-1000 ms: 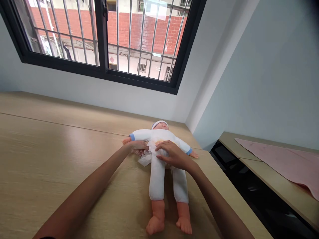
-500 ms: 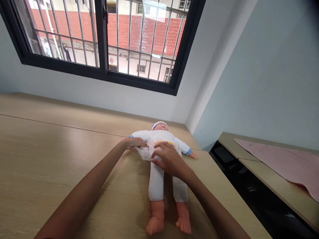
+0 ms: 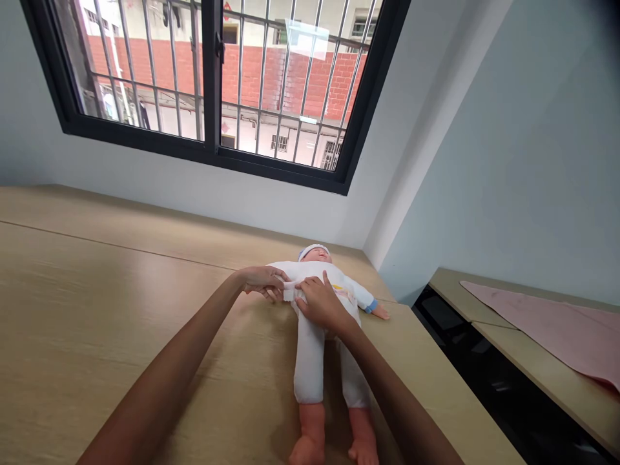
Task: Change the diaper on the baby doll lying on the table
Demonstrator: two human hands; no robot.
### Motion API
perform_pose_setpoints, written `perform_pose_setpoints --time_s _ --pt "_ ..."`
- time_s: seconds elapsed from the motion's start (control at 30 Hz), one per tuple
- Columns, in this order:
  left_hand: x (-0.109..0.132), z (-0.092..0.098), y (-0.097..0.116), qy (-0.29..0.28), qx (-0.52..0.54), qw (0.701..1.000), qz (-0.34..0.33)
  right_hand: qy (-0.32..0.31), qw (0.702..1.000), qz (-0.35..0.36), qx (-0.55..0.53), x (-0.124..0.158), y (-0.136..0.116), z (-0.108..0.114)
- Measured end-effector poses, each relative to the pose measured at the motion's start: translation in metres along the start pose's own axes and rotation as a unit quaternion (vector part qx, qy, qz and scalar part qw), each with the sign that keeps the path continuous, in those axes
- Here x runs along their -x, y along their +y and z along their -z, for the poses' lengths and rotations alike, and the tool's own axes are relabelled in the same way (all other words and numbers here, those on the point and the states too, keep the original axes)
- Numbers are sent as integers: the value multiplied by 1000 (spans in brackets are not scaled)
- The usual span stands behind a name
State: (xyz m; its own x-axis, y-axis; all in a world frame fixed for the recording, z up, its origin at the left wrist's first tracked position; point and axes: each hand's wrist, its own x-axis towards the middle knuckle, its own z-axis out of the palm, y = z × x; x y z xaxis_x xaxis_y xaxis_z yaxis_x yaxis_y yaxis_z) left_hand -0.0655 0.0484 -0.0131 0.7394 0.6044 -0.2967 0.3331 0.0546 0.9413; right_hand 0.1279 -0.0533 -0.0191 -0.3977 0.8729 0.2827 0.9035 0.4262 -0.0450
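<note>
1. While the doll (image 3: 309, 368) lies face-up on the table (image 3: 145, 336), head far, feet near, the left hand (image 3: 265, 281) pinches the left edge of its white diaper (image 3: 345, 296).
2. The right hand (image 3: 320, 302), half open, touches the front; its grip I cannot tell.
3. Far right lies pink cloth (image 3: 557, 329).

A dark-framed, barred window (image 3: 212, 97) (bright with daylight) faces a red brick wall (image 3: 252, 71) outside. Pale room walls (image 3: 542, 161) meet at a corner behind the wood-grain counter (image 3: 121, 323). At right, pink cloth (image 3: 547, 329) lies on another wooden top (image 3: 450, 290); the black surface (image 3: 469, 355) below is perhaps glossy panelling.
</note>
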Motion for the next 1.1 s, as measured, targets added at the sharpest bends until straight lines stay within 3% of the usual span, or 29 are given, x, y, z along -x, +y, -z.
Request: perform_pose_setpoints --time_s 0.33,0.57,0.77,0.9,1.1 --pt "2 -5 3 37 9 999 -11 -13 999 -23 -33 1 4 0" --pt "27 -7 30 -52 -169 984 4 18 1000 -9 -7 2 -1 -5" --pt "39 -8 43 -71 -199 976 -48 19 998 30 45 3 -12 -15" --pt "43 -12 50 -16 -200 977 -78 6 1000 28 6 6 -4 2" --pt "39 -31 59 48 -150 982 -106 28 992 -15 -125 20 42 46"
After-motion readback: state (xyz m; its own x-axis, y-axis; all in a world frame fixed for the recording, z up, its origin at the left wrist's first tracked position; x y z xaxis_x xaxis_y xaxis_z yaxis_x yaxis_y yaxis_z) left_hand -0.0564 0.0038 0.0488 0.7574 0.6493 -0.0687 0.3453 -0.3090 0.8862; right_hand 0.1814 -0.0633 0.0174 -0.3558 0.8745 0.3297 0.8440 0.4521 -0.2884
